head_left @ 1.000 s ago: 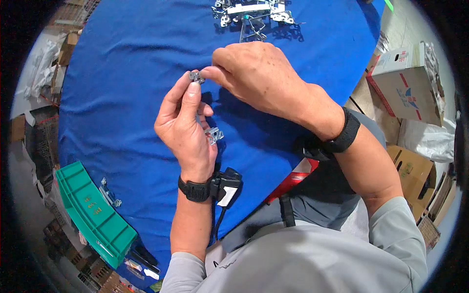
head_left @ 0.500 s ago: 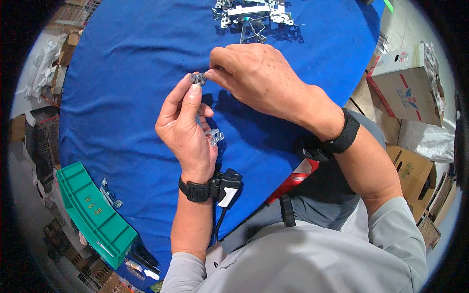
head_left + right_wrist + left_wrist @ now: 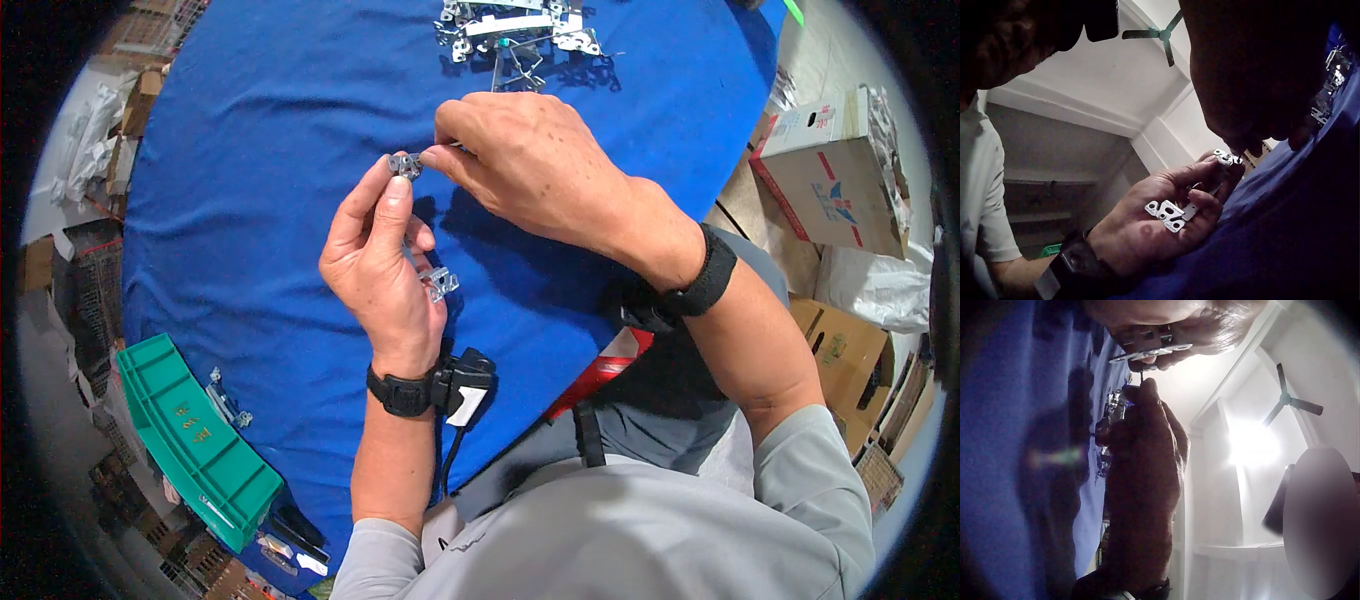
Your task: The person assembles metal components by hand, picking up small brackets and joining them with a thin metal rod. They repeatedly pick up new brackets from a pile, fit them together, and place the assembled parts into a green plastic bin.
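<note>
My left hand point(image 3: 375, 250) holds a silver metal bracket point(image 3: 405, 165), its far end pinched between thumb and fingertips. The bracket's other end, a flat plate with several holes point(image 3: 1167, 214), lies over the palm in the right wrist view, and curled fingers hide part of the middle. From the right, my right hand point(image 3: 545, 165) has its thumb and forefinger tips close together at the far end of the bracket. A thin, dark pin-like piece point(image 3: 1142, 376) shows between those fingertips and the bracket in the left wrist view; its kind is too small to tell.
Several similar metal brackets point(image 3: 510, 25) lie grouped at the back of the blue cloth point(image 3: 240, 200). A green plastic bin point(image 3: 195, 430) stands at the left edge, with another bracket point(image 3: 230, 400) beside it. Cardboard boxes point(image 3: 830, 175) are off to the right.
Both hands have shifted very slightly toward the body, and the bracket's far end has tilted a little. Both hands keep their hold.
</note>
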### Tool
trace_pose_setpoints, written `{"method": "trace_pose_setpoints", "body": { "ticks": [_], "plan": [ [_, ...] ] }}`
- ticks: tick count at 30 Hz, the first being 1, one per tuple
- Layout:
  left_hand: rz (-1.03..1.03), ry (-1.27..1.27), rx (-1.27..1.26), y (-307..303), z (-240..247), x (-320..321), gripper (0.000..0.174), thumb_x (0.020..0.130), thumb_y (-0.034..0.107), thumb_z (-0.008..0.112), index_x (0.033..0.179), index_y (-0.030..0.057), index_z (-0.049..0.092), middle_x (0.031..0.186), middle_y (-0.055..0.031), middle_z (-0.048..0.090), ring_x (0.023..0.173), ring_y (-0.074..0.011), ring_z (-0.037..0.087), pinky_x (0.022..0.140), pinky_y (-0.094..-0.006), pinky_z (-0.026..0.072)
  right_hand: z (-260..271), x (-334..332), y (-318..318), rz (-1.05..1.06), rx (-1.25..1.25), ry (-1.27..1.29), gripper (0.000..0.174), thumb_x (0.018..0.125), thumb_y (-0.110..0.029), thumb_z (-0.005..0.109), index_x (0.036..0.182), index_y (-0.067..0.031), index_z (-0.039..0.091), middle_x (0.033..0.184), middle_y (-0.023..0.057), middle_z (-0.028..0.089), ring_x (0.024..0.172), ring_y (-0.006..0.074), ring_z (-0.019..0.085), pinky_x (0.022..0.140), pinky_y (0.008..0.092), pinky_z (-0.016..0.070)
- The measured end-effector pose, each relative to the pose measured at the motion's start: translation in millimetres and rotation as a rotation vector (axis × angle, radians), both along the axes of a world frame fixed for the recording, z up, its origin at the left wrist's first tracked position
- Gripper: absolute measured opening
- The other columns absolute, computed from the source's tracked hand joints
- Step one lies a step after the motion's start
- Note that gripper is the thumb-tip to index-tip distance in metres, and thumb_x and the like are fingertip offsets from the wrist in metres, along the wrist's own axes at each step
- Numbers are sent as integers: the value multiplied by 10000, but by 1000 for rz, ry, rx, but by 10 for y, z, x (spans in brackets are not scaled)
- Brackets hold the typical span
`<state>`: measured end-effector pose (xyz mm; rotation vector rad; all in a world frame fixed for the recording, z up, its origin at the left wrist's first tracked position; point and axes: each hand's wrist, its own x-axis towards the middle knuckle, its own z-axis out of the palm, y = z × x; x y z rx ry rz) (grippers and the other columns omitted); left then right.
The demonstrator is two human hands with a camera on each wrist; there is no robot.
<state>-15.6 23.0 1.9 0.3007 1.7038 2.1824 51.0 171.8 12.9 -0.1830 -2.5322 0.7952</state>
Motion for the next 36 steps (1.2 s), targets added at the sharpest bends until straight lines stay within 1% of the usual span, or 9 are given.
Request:
{"method": "trace_pose_setpoints", "body": {
  "ticks": [5,8,15,19,28,31,33,36],
  "plan": [
    [11,-11,-9,-2,0,-10,212,913,31,656,1120,-11,672,960,-91,716,585,-75,569,485,-190,457,33,4,0,6,-18,40,228,903,-229,606,809,-24,569,777,170,637,743,389,647,611,487,520],
    [14,-18,-13,-2,-8,-5,209,911,33,660,1116,-10,674,958,-92,715,599,-77,573,502,-197,467,42,17,5,-4,9,-4,195,895,-209,611,826,-31,565,778,169,630,740,385,644,610,484,517],
    [12,-55,44,7,-15,-15,195,911,23,656,1102,-7,681,956,-88,716,593,-76,570,501,-198,472,25,-5,18,8,-32,90,161,888,-188,617,860,-44,553,778,145,587,719,367,627,590,473,507],
    [20,-64,24,7,5,-4,200,895,-2,666,1093,-16,692,937,-89,719,602,-71,577,506,-200,468,30,-10,32,30,-67,152,136,879,-161,626,875,-54,543,787,133,569,716,359,618,583,464,504],
    [24,-60,26,17,15,2,201,893,-6,664,1091,-14,694,936,-92,718,582,-73,578,493,-187,459,46,-6,-4,45,-47,124,119,859,-126,624,896,-53,537,793,133,570,713,360,620,567,458,501],
    [4,-78,23,12,31,4,203,893,-11,661,1094,-16,694,948,-96,717,614,-79,599,508,-191,480,53,-4,-12,36,-38,110,113,860,-128,623,886,-51,543,793,134,573,707,360,620,562,457,500],
    [26,-75,7,25,32,3,208,894,-18,655,1100,-17,692,963,-100,716,655,-89,621,533,-199,506,42,-13,-9,41,-23,124,119,867,-137,623,875,-49,544,776,134,570,701,359,620,561,456,498],
    [37,-42,5,40,7,5,209,909,17,652,1113,-27,673,954,-105,712,616,-105,610,527,-208,512,18,-7,3,40,12,108,142,881,-159,623,856,-45,542,749,139,572,693,355,622,561,455,496]
  ]
}}
